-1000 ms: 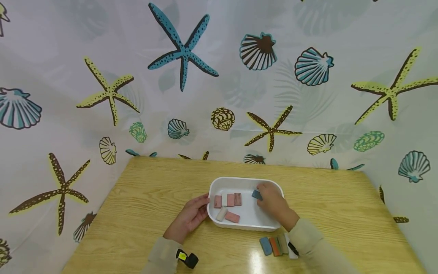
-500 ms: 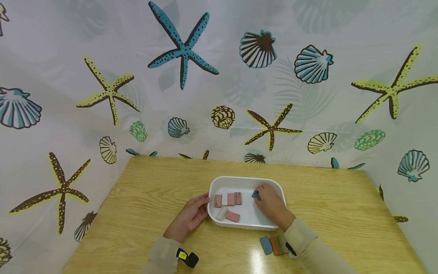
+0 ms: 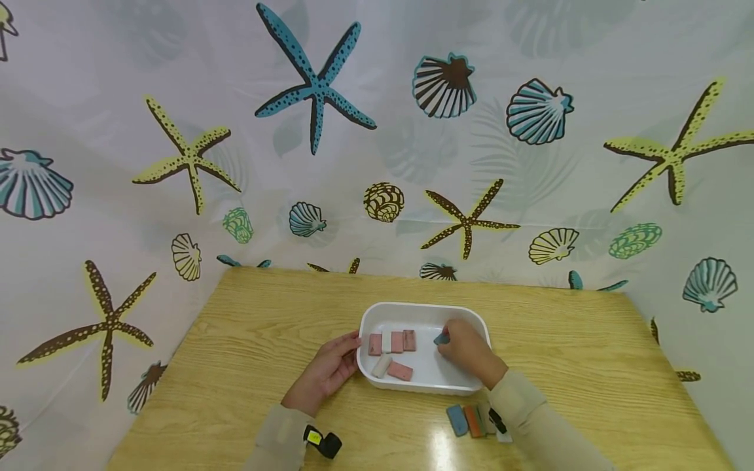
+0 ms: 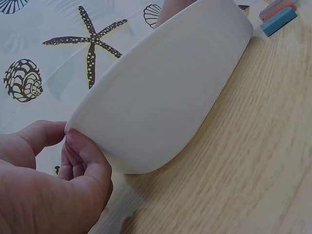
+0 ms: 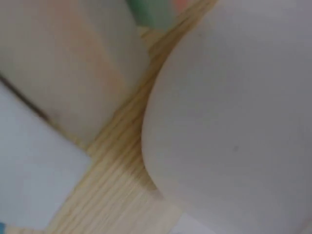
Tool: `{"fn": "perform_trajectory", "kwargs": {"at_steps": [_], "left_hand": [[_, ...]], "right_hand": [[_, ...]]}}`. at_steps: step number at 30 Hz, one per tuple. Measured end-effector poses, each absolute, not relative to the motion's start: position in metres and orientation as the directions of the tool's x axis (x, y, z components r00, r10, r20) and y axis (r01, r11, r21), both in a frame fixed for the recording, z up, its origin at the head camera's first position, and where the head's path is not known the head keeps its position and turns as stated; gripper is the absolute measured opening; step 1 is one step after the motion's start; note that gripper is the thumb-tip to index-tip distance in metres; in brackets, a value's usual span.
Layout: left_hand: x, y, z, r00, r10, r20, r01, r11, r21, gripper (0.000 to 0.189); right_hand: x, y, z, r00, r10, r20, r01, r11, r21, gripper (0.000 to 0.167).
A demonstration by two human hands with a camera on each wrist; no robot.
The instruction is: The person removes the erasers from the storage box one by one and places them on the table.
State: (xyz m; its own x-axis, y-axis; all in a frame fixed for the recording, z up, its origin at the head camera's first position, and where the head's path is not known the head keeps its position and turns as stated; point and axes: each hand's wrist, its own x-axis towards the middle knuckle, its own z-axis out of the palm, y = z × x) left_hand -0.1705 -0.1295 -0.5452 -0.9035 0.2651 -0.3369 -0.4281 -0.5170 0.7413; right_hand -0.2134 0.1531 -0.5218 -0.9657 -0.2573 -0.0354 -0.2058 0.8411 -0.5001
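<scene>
Fingers [image 3: 449, 329] of the right hand [image 3: 469, 350] pinch a blue block [image 3: 440, 339] in the right half of a white tub [image 3: 425, 364]. The block's visible end points left and slightly toward the person; the hand covers too much to tell its full long axis. The left hand [image 3: 330, 369] grips the tub's left rim between thumb and fingers. The tub lies lengthwise left to right on the wooden surface [image 3: 283, 307]. Inside, a row of pink and white blocks [image 3: 397, 342] points away from the person; nearer, a pink block [image 3: 400, 371] lies nearly crosswise.
</scene>
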Motion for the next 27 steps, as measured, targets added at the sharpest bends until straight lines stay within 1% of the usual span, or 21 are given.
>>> {"fn": "perform_trajectory", "kwargs": {"at_steps": [3, 8, 12, 16, 20, 23, 27], "left_hand": [[-0.171, -0.129, -0.545, -0.901, 0.265, -0.345, -0.434, -0.515, 0.739, 0.047], [-0.169, -0.13, -0.543, -0.898, 0.266, -0.351, -0.44, -0.509, 0.74, 0.047], [-0.168, -0.13, -0.541, -0.898, 0.271, -0.346, -0.439, -0.509, 0.74, 0.05], [-0.166, -0.13, -0.537, -0.899, 0.279, -0.339, -0.438, -0.511, 0.74, 0.051], [-0.167, -0.13, -0.538, -0.899, 0.272, -0.343, -0.437, -0.519, 0.734, 0.05], [-0.168, -0.13, -0.541, -0.899, 0.265, -0.35, -0.439, -0.523, 0.731, 0.05], [-0.169, -0.13, -0.542, -0.896, 0.26, -0.359, -0.444, -0.531, 0.722, 0.049]], "right_hand": [[-0.211, 0.152, -0.518, -0.968, -0.242, -0.067, -0.17, 0.829, -0.533, 0.02], [-0.206, 0.149, -0.514, -0.972, -0.217, -0.094, -0.103, 0.749, -0.655, 0.022], [-0.2, 0.145, -0.51, -0.973, -0.198, -0.116, -0.051, 0.681, -0.73, 0.025], [-0.19, 0.141, -0.508, -0.971, -0.186, -0.147, -0.003, 0.63, -0.776, 0.027], [-0.182, 0.137, -0.505, -0.973, -0.163, -0.163, 0.033, 0.602, -0.798, 0.029], [-0.177, 0.135, -0.5, -0.974, -0.158, -0.162, 0.04, 0.583, -0.811, 0.029], [-0.169, 0.136, -0.497, -0.969, -0.191, -0.157, 0.027, 0.546, -0.837, 0.029]]}}
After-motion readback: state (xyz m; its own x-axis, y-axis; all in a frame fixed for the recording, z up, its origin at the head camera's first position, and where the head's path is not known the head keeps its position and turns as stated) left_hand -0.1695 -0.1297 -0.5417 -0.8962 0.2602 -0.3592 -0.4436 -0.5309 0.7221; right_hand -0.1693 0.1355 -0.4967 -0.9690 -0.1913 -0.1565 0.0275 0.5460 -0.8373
